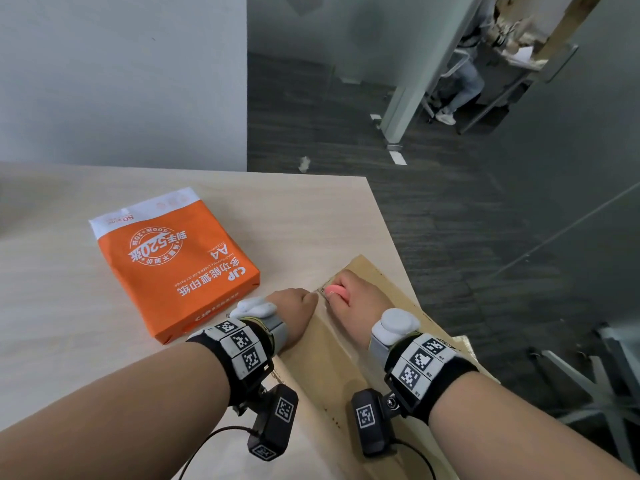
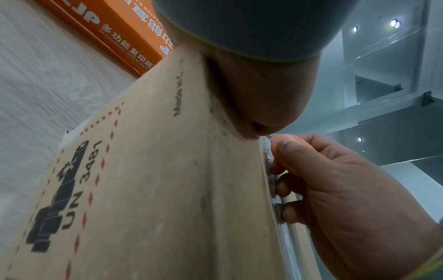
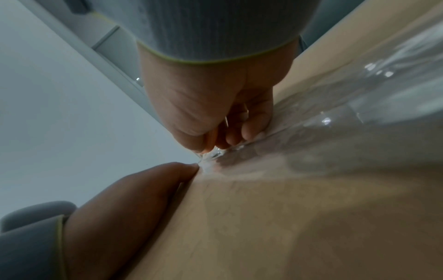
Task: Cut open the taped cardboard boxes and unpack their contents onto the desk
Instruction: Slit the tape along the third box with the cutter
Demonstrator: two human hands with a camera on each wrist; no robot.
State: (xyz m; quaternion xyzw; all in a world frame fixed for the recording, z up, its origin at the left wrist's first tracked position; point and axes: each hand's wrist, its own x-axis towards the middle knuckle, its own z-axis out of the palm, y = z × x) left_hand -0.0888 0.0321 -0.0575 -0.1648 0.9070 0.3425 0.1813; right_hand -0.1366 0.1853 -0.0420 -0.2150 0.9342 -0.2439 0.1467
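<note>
On the pale wood-grain tabletop, near its right corner, lies a flat brown cardboard box with a matte, slightly rough surface. A strip of clear glossy tape runs along its top seam and reflects the ceiling lights. On the box face, the left wrist view shows black print "UN 3481" inside a dashed red frame.

The right hand rests on the box at the far end of the seam. Its fingers are curled around a small pink cutter, smooth and rounded, and a short metal tip shows at the front, just at the tape's end. The left hand is closed to a loose fist and presses on the cardboard just beside the right one; its knuckles almost touch the tape's end. It holds nothing that I can see.

Left of the box, close to it, lies an orange and white ream of A4 paper, a rectangular pack in smooth printed wrapping.
</note>
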